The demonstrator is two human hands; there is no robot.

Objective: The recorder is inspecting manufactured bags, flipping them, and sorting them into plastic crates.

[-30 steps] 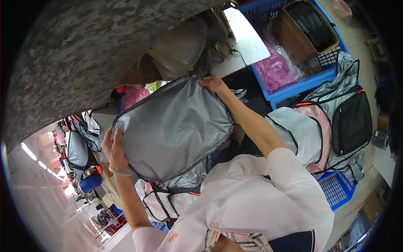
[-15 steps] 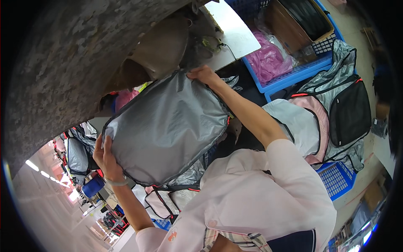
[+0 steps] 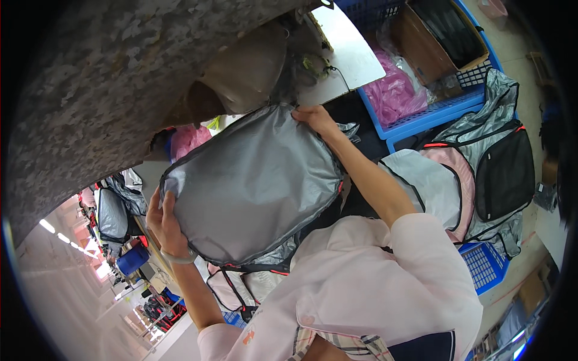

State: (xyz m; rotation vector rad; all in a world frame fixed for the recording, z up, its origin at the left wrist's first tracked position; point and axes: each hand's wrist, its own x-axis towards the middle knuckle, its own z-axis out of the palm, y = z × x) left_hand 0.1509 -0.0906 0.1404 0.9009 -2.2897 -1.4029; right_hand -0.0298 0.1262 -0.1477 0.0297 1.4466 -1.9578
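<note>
A large silver-grey fabric panel (image 3: 253, 186) with dark bound edges, apparently part of a bag, is stretched between my two hands. My left hand (image 3: 167, 225) grips its lower left edge, thumb on the silver face and the other fingers partly behind it. My right hand (image 3: 314, 119) pinches the far upper edge near the corner. A red bit shows on the panel's right edge. Below the panel, pale pink and white bag pieces (image 3: 262, 285) with black and red trim lie partly hidden.
A blue crate (image 3: 430, 108) at the back right holds pink plastic and a cardboard box. Silver, pink and black bag parts (image 3: 504, 168) are piled right, above a blue basket (image 3: 484, 268). A white tabletop (image 3: 349, 51) and a mottled grey surface (image 3: 108, 78) stand close ahead.
The panel and both hands appear slightly further right in the picture, as do the surroundings. Both hands keep their hold on the panel.
</note>
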